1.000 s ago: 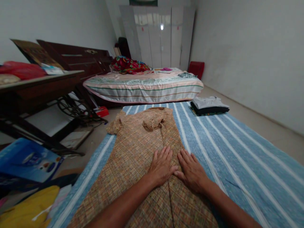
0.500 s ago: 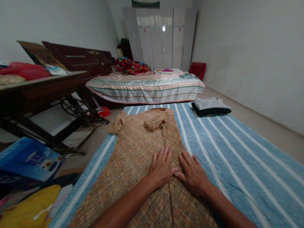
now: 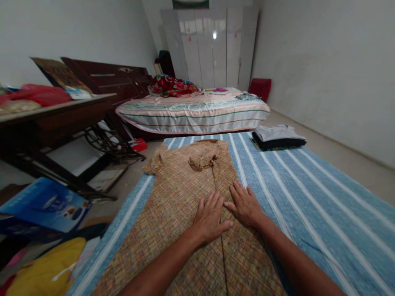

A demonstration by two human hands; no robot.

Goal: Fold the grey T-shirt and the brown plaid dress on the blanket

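Note:
A brown plaid garment (image 3: 173, 205) with short sleeves, perhaps a dress, lies spread on a blue cloth with white stripes (image 3: 296, 197). Its right side is folded over toward the middle, leaving a dark edge line down its length and one sleeve bunched on top. My left hand (image 3: 210, 218) rests flat on the garment beside that edge, fingers stretched out. Slightly farther up, my right hand (image 3: 245, 205) lies flat on the folded-over part near its right border, thumb pointing toward my left hand. Neither hand grips anything.
A stack of folded clothes (image 3: 277, 137) sits at the far right of the striped cloth. Beyond is a bed (image 3: 194, 117) before a pale wardrobe (image 3: 205, 49). On the left stand a sewing table (image 3: 58, 111), a blue box (image 3: 49, 205) and a yellow cloth (image 3: 46, 267).
My right hand has slid up the garment, away from me, and apart from my left hand. My left hand stays nearly in place. The view has shifted slightly.

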